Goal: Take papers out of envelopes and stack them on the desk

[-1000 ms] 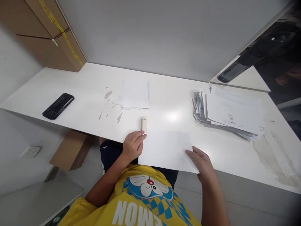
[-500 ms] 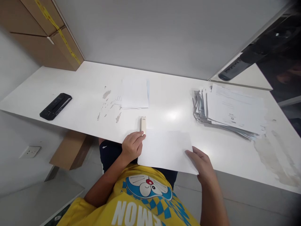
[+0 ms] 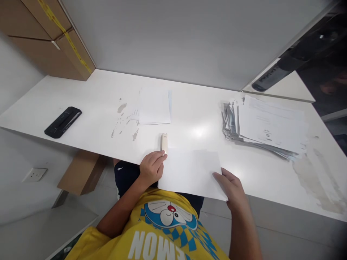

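My left hand (image 3: 152, 168) is closed on the near end of a slim cream stapler (image 3: 164, 141), at the left edge of a blank white sheet of paper (image 3: 191, 173). The stapler's far end points toward the back of the table; its near end is hidden under my fingers. At the sheet's right edge, my right hand (image 3: 230, 186) pinches the paper between thumb and fingers. The sheet lies along the table's front edge and sticks out slightly over it. Whether it is one sheet or several, I cannot tell.
Behind the stapler lies a small stack of white papers (image 3: 155, 106). A thick, uneven pile of printed sheets (image 3: 272, 124) sits to the right. A black flat device (image 3: 63, 122) rests on the white table (image 3: 103, 94) at left. Cardboard boxes (image 3: 51, 54) stand in the back left corner.
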Demonstrator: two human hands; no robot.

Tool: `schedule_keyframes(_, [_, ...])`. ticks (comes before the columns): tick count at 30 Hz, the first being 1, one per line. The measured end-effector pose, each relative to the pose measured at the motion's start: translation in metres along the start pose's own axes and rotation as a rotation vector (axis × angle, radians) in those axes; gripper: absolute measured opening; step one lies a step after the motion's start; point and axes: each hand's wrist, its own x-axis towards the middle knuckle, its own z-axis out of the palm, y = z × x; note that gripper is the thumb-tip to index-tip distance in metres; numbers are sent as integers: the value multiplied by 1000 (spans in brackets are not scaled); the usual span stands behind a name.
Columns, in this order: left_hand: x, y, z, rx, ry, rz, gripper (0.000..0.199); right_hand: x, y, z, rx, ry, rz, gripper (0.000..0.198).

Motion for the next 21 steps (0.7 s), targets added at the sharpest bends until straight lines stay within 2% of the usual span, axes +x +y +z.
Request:
schedule_keyframes(14, [3,2,0,3,26,24,36,-1,0,1,23,10,-8,33])
schedule_keyframes(21, [-3,-6,0,-50,-58,28,40,3,5,-3,-32,-17,-26,33])
